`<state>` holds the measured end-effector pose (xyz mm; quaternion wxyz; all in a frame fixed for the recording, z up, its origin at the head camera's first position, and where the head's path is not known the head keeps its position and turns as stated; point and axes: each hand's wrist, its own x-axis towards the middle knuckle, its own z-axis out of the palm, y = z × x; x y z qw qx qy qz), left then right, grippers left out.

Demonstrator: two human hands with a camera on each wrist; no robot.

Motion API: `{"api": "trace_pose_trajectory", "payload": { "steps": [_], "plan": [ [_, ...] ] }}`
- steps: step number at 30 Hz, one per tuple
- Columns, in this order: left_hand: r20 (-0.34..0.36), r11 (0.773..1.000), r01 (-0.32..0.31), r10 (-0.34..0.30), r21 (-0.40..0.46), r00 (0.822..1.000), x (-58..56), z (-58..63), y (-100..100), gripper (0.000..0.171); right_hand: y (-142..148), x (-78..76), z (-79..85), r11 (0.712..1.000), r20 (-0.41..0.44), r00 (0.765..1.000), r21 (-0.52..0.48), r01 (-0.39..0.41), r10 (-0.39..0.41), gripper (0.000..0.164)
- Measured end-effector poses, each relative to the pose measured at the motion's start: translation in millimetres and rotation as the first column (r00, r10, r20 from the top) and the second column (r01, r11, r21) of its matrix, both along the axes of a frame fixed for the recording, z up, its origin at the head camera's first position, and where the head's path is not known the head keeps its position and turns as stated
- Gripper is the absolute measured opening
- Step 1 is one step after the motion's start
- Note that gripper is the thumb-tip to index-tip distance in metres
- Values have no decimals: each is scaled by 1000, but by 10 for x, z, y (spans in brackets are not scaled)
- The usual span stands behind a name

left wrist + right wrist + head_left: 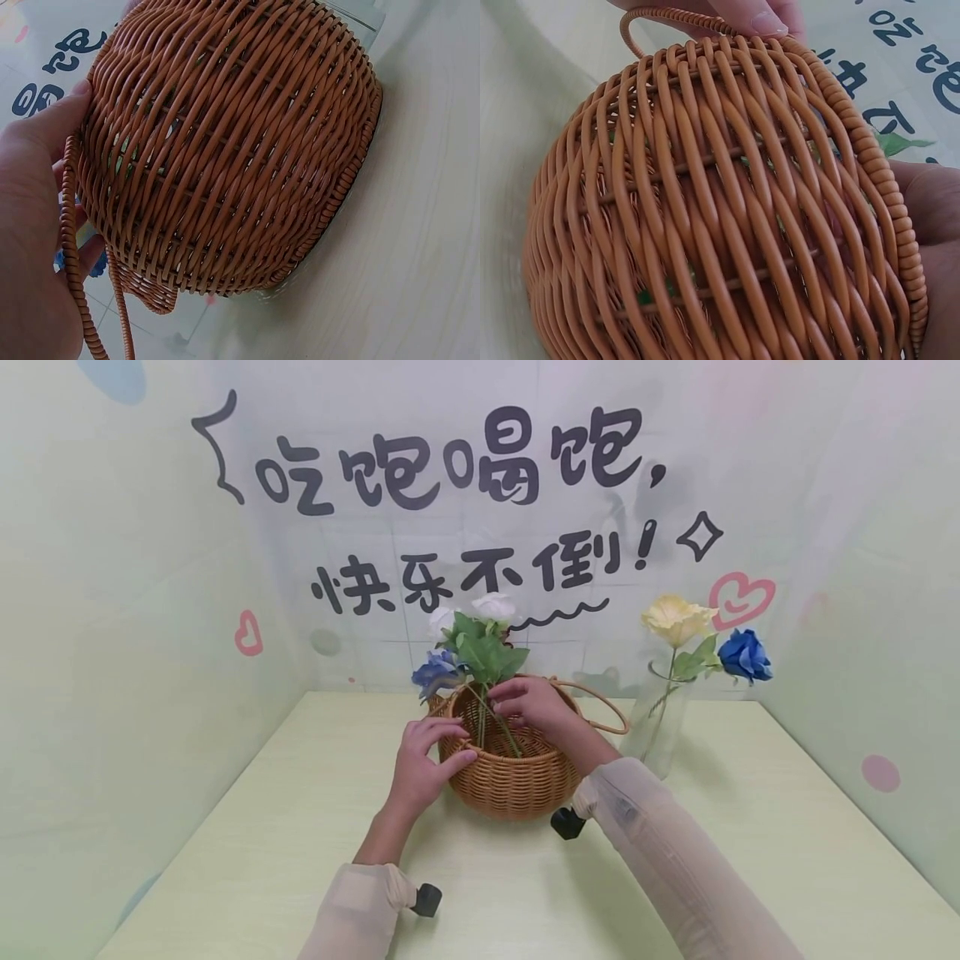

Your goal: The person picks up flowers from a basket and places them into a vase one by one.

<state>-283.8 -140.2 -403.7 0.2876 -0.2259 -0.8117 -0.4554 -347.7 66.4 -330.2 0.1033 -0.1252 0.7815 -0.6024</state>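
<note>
A brown wicker basket [510, 785] with a looped handle stands on the table, its weave filling much of both wrist views. My left hand [423, 760] grips its left rim, the thumb on the outer weave in the left wrist view. Green stems lean inside the basket, topped by white flowers [492, 606], green leaves [483, 652] and a blue flower [437, 672]. My right hand [536, 703] reaches over the opening from the right, its loosely bent fingertips right beside the stems. In the right wrist view the basket wall hides those fingers.
A clear glass vase [656, 735] right of the basket holds a yellow flower [677, 620] and a blue rose [745, 656]. The basket's handle [615, 714] juts toward it. Behind the pale table [300, 827] rises a printed wall [450, 410]; more walls close both sides.
</note>
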Motion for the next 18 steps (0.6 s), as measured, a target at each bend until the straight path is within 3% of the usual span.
{"api": "trace_pose_trajectory", "payload": {
  "steps": [12, 18],
  "plan": [
    [-12, 1000, -5, 5, 9, 1000, -4, -4, -5, 25, 1, -20, -29, 988, 73, 997, -145, 46, -36, 25],
    [0, 1000, -4, 4, 9, 1000, -1, -5, 1, 26, 16, -33, -27, 989, 111, 993, -139, 58, -43, 33]
  ]
}}
